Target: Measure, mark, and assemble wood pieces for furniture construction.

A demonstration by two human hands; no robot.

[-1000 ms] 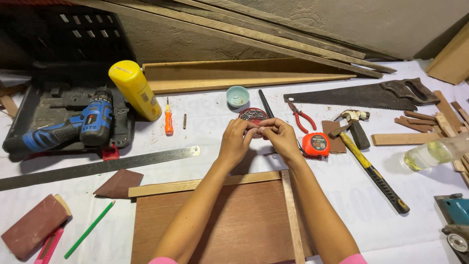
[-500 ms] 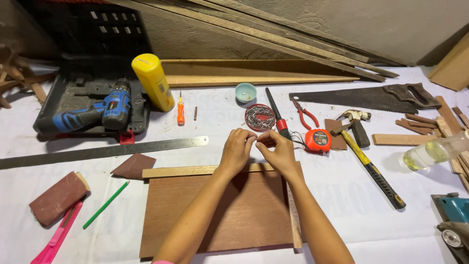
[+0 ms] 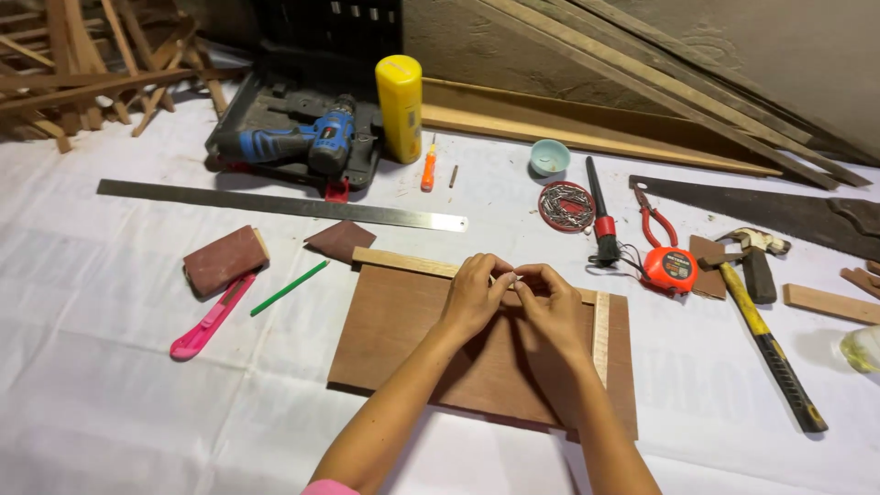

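Note:
A brown plywood board (image 3: pixel 431 353) lies flat on the white cloth before me. A pale wooden strip (image 3: pixel 403 263) runs along its far edge, and a second strip (image 3: pixel 601 335) runs down its right side. My left hand (image 3: pixel 474 295) and my right hand (image 3: pixel 550 304) meet fingertip to fingertip over the far strip, near its middle. Both pinch something very small between thumb and fingers; what it is cannot be made out.
Beyond the board lie a long steel ruler (image 3: pixel 275 203), a round tin of nails (image 3: pixel 566 204), a small blue bowl (image 3: pixel 550 157), an orange tape measure (image 3: pixel 671 269) and a hammer (image 3: pixel 765 316). A blue drill (image 3: pixel 298 143), yellow bottle (image 3: pixel 401 107), sanding block (image 3: pixel 223 259) and pink cutter (image 3: pixel 205 323) sit left.
Both hands came back from the nail tin area towards me and now rest over the board's far strip. The view has shifted left and closer.

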